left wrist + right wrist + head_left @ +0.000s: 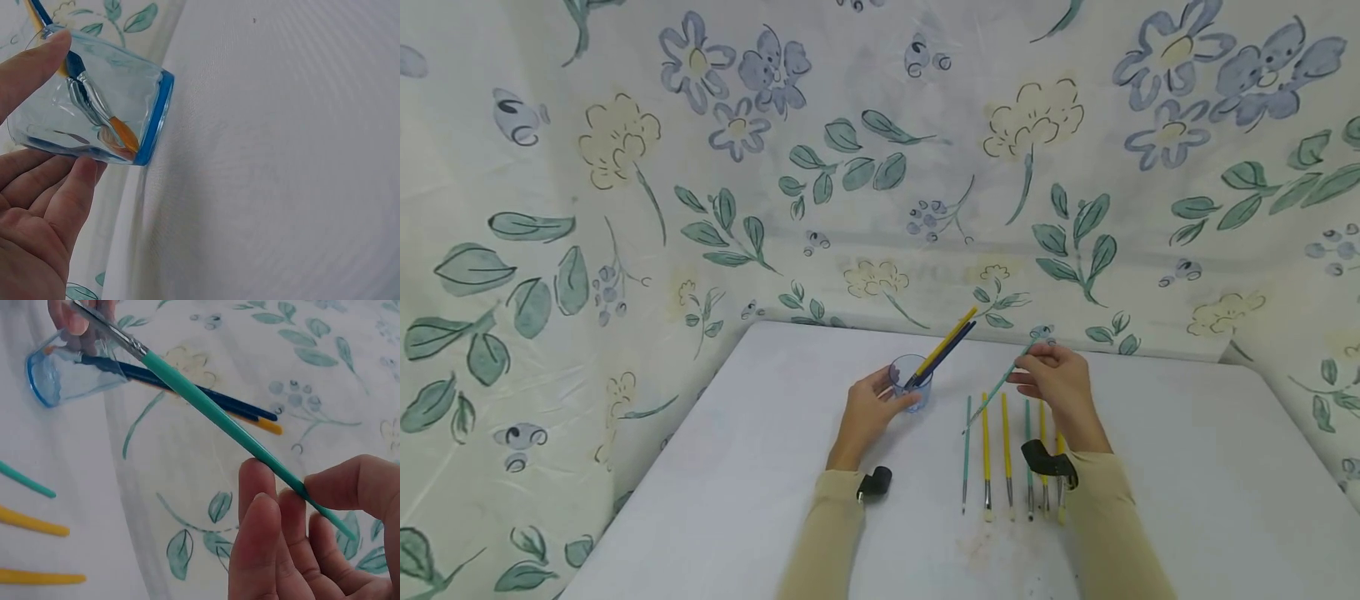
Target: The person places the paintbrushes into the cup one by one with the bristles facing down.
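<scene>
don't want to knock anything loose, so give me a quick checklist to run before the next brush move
1. Left hand gripping the blue-tinted cup: ok, its thumb and fingers hold opposite sides.
2. Right hand holding the green brush: ok, pinched toward the tail of its handle.
3. Brushes in the cup sitting metal end down: ok, the left wrist view shows this.
4. Green brush over the cup's mouth: not ok, it is off to the right in the head view.
5. Green brush clear of the row of brushes on the table: cannot tell, they overlap in the head view.
</scene>
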`<state>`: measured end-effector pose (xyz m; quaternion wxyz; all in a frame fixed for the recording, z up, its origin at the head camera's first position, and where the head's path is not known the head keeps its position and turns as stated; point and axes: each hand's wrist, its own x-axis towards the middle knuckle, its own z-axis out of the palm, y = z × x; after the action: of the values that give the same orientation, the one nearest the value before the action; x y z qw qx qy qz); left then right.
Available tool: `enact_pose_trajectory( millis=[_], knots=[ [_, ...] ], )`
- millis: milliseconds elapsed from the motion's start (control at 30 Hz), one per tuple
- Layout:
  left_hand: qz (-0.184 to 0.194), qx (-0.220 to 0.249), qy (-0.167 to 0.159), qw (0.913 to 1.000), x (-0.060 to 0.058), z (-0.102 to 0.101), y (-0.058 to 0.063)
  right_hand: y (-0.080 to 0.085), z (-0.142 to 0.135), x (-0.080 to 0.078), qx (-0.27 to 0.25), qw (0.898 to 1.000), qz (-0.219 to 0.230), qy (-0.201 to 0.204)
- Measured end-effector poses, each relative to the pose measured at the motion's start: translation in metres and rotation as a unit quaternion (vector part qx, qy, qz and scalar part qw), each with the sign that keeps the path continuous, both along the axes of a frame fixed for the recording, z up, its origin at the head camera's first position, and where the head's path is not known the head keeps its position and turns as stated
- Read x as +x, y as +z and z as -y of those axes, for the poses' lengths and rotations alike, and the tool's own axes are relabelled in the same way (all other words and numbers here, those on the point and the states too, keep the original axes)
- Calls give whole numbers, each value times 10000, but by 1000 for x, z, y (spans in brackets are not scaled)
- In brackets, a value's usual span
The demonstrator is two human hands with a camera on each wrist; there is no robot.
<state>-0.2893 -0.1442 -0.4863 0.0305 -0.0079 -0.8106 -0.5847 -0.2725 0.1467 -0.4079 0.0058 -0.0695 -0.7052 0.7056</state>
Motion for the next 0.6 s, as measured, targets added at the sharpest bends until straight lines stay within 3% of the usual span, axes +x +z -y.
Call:
enact_pose_trajectory(
  millis=[600],
  knots=[
    [-64, -10, -27, 10000, 0, 1, 0, 13, 33, -15, -409, 9981, -213, -408]
  ],
)
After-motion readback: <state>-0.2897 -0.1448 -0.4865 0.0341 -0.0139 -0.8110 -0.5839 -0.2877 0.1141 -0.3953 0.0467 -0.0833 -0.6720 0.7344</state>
